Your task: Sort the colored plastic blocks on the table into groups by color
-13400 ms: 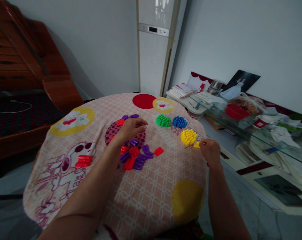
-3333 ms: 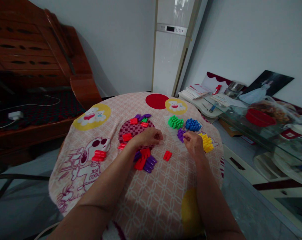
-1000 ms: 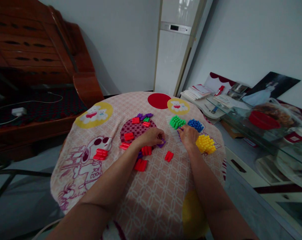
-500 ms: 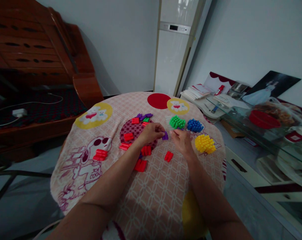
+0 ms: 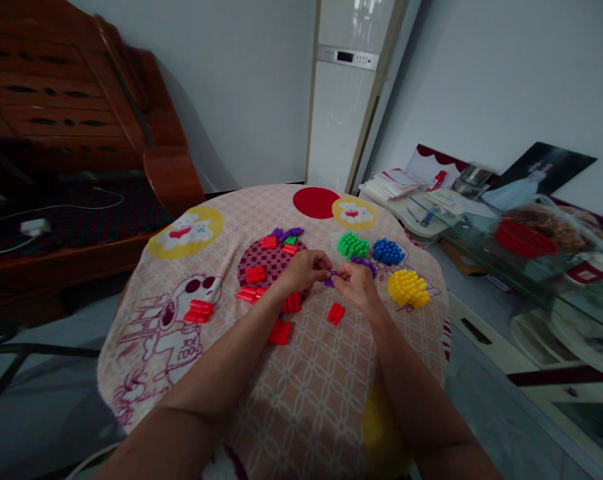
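Over the table's middle, my left hand [image 5: 307, 269] pinches a small purple plastic block [image 5: 330, 282]. My right hand [image 5: 356, 283] meets it there, fingertips closed at the block's right side; whether they grip the same block or another small piece is hidden. Just behind the right hand lies a purple cluster of pieces [image 5: 365, 263]. A green cluster [image 5: 352, 245], a blue cluster [image 5: 388, 251] and a yellow cluster [image 5: 408, 288] sit beyond and to the right. A red block [image 5: 336, 313] lies nearer me, below the right hand.
Several red blocks [image 5: 198, 311] are scattered on the left of the patterned tablecloth [image 5: 326, 387]. Purple pieces [image 5: 295, 233] and a green piece [image 5: 290, 240] lie at the back. A glass-topped cabinet [image 5: 481, 247] stands right, a wooden bench [image 5: 166, 180] left.
My right hand has moved left and come together with my left hand at the purple block. The purple cluster behind it now shows more.
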The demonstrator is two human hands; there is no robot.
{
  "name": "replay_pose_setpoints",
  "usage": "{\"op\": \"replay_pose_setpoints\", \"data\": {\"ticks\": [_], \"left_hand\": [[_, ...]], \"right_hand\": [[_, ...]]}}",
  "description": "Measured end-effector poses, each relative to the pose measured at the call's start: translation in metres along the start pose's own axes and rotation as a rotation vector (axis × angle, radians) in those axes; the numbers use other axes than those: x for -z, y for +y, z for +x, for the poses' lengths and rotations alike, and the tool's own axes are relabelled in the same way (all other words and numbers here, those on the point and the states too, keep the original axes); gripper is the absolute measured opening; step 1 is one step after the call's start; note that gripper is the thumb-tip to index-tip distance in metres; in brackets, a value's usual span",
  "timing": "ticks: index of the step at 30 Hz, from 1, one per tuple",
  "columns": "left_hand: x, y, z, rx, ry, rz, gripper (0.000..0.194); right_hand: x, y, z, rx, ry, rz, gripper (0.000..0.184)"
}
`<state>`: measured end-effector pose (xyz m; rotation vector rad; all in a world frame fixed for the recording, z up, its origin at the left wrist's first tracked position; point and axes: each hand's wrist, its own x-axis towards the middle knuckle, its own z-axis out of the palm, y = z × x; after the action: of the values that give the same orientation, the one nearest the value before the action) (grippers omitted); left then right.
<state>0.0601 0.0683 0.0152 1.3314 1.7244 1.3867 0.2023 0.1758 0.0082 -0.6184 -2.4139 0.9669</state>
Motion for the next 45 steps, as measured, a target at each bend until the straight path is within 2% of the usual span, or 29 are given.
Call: {"op": "replay_pose_setpoints", "data": {"ticks": [5, 7, 10, 12, 17, 24, 27, 30, 34, 36, 38, 41, 45], "left_hand": [[-0.006, -0.002, 0.002, -0.053, 0.043, 0.025, 0.012], [-0.001, -0.003, 0.003, -0.064, 0.074, 0.049, 0.015], [0.014, -0.004, 0.004, -0.054, 0.166, 0.103, 0.016], [0.026, -0.005, 0.003, -0.034, 0.223, 0.120, 0.015], [0.047, -0.005, 0.000, -0.013, 0.299, 0.148, 0.017], [0.064, -0.006, -0.006, 0.000, 0.337, 0.275, 0.022], [0.074, -0.002, -0.011, 0.041, 0.328, 0.352, 0.023], [0.086, 0.000, -0.015, 0.088, 0.353, 0.441, 0.023], [0.102, -0.010, -0.019, 0.175, 0.475, 0.620, 0.025], [0.110, -0.017, -0.021, 0.225, 0.507, 0.688, 0.029], [0.116, -0.023, -0.023, 0.274, 0.522, 0.727, 0.033], [0.122, -0.032, -0.021, 0.303, 0.512, 0.744, 0.039], [0.116, -0.040, 0.003, 0.232, 0.398, 0.770, 0.043]], "right_hand": [[0.005, 0.002, 0.001, -0.018, -0.012, 0.004, 0.010], [0.011, 0.003, 0.002, -0.029, 0.071, -0.095, 0.009], [0.022, 0.005, 0.004, -0.037, 0.276, -0.350, 0.015], [0.027, 0.007, 0.006, -0.024, 0.347, -0.490, 0.018], [0.029, 0.012, 0.012, -0.063, 0.270, -0.681, 0.023], [0.029, 0.013, 0.016, -0.158, 0.118, -0.771, 0.025], [0.030, 0.010, 0.013, -0.143, 0.140, -0.751, 0.023], [0.019, -0.001, 0.005, 0.005, 0.163, -0.621, 0.021], [-0.015, -0.023, -0.010, 0.327, -0.001, -0.372, 0.021], [-0.033, -0.030, -0.015, 0.431, -0.092, -0.294, 0.025], [-0.046, -0.030, -0.017, 0.452, -0.149, -0.249, 0.029], [-0.056, -0.022, -0.015, 0.396, -0.167, -0.192, 0.031], [-0.058, -0.010, -0.011, 0.359, -0.128, -0.112, 0.030]]}}
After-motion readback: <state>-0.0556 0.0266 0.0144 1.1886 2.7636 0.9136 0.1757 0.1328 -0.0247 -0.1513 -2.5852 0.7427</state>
